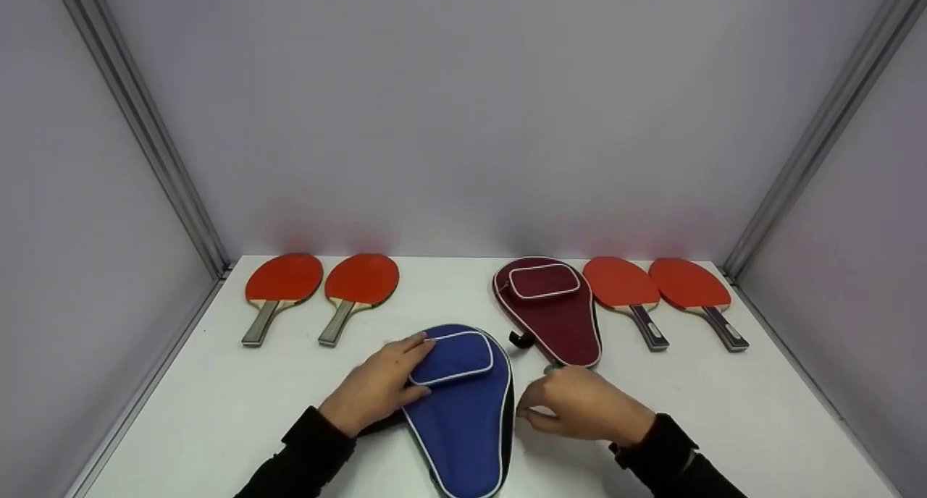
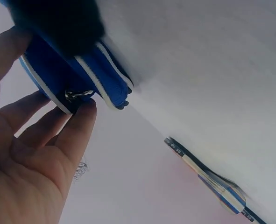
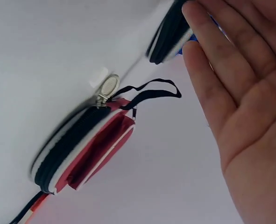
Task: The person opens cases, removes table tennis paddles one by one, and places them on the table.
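Note:
A blue table tennis paddle case (image 1: 463, 425) with white piping lies on the white table, round end away from me. My left hand (image 1: 384, 378) rests on its upper left, fingers over the front pocket (image 1: 456, 357) and thumb below. In the left wrist view, fingertips touch beside the pocket's metal zipper pull (image 2: 77, 95). At the case's right edge, along the black zipper band, my right hand (image 1: 579, 405) pinches with thumb and forefinger; the pull itself is hidden. The right wrist view shows the other fingers (image 3: 217, 88) loosely extended, with the case's end behind them.
A maroon paddle case (image 1: 561, 324) lies behind my right hand, with a zipper pull (image 3: 109, 86) and black strap loop (image 3: 156, 91). Red paddles stand in pairs: two at back left (image 1: 284, 277), two at back right (image 1: 621, 282). Pale walls (image 1: 463, 121) enclose the back and sides.

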The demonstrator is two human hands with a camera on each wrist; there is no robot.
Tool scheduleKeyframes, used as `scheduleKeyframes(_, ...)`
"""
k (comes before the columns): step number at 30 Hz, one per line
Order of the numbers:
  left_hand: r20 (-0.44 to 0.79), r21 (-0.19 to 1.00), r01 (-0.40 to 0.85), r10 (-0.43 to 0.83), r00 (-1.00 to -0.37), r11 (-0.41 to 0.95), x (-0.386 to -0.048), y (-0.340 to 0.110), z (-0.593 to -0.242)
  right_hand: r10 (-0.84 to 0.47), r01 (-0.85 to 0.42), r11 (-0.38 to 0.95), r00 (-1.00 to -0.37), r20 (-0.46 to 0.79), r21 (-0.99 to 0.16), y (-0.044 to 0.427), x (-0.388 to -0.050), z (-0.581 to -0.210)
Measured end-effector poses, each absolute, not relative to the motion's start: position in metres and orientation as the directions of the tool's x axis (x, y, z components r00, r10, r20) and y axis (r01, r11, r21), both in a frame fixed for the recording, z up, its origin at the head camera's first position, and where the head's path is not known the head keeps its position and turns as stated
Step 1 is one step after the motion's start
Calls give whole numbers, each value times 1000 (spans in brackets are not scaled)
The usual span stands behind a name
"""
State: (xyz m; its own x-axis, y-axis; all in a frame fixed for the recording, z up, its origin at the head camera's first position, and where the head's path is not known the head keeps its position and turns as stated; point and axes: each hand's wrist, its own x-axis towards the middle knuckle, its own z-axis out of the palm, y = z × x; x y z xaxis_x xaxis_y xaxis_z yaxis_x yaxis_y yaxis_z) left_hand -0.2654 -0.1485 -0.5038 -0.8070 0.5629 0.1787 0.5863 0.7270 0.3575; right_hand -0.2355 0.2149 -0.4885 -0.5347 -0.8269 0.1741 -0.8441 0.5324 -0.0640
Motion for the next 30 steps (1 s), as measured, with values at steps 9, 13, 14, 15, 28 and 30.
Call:
scheduleKeyframes(9,189,-74,670,670,-718,739,-225,-111,-477,-818,-839,543,-523,239,22,209,-229,-487)
scheduleKeyframes(13,-2,-42,766,767,-642,641,-192,-91,-468,-801,-827,561,-549,239,-22,217,-233,-484)
scheduleKeyframes(14,-49,-55,774,773,-633,630,-187,-86,-469,-795,-823,568,-558,238,-33,219,-234,-483)
scheduleKeyframes(15,-83,-67,777,772,-630,626,-183,-81,-471,-789,-818,574,-567,235,-45,221,-235,-483)
scheduleKeyframes(28,191,-288,681,737,-648,673,-212,-81,-501,-730,-757,651,-646,223,-63,233,-241,-477)
scheduleKeyframes(30,211,-272,674,726,-655,687,-219,-81,-503,-691,-721,692,-680,246,-51,234,-242,-476)
